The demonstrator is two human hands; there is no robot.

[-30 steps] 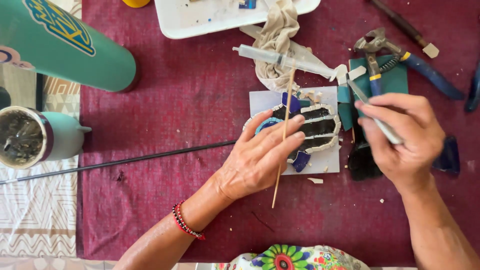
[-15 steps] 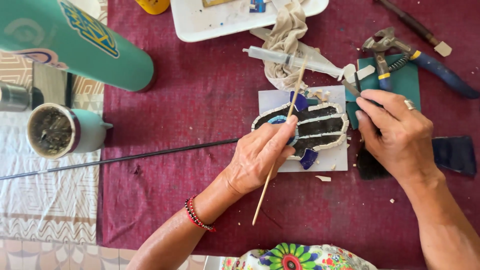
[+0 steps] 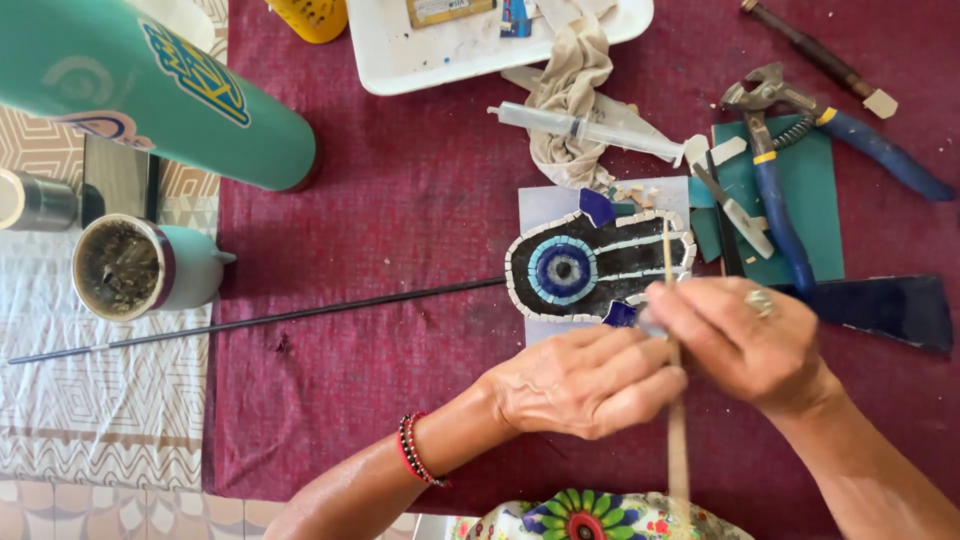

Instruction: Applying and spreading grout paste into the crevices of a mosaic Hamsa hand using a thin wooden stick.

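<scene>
Mosaic piece (image 3: 590, 268), hand-shaped with a blue eye, lies on a pale sheet on the maroon cloth (image 3: 400, 330); its white border and dark field look mostly filled, a few gaps apparently left. Just below it, left hand (image 3: 580, 380) and right hand (image 3: 740, 345) meet, fingers closed around a thin wooden stick (image 3: 676, 420). Blue-handled nippers (image 3: 790, 170) lie beside it, toward the right hand's side.

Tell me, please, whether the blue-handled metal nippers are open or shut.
Open: the blue-handled metal nippers lie on the green sheet with handles spread wide apart, spring showing between them.
</scene>
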